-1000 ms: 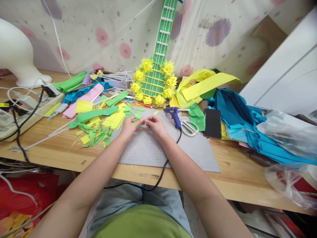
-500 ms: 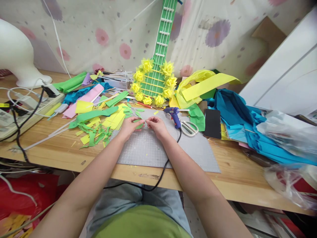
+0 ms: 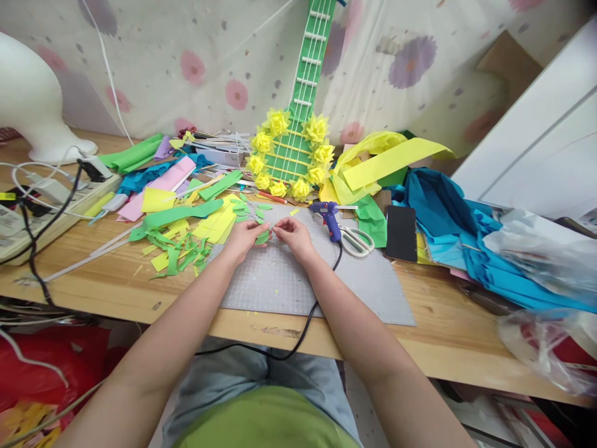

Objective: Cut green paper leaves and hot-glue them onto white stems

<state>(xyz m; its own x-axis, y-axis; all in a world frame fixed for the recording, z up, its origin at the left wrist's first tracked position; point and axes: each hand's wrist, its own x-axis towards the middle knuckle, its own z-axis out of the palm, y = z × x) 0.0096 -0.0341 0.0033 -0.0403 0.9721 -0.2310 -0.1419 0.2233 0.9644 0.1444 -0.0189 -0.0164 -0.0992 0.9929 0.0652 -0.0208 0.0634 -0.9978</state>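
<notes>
A flower-printed sheet covers the back wall, above a long wooden table strewn with craft material. Crumpled blue paper fills the table's right side, partly under clear plastic. A grey gridded cutting mat lies in the middle, before the seated person. Behind it, a green guitar-shaped piece leans upright, its body ringed with yellow paper flowers. A white head form stands at the far left, near a power strip with tangled cables.

Both hands are over the mat's rear part, their fingertips just beside each other. The left hand is narrowed, its thumb and fingers pinching a green leaf piece. The right hand is also narrow, thumb and fingertips drawn together; whether something thin is between them is too small to tell.

A dark phone lies beyond the mat's right edge. Nearer the right hand are a blue glue gun and white-handled scissors. Green scraps lie in a heap left of the mat. The smallest, the green leaf piece, shows beneath the left fingertips, above the mat.
</notes>
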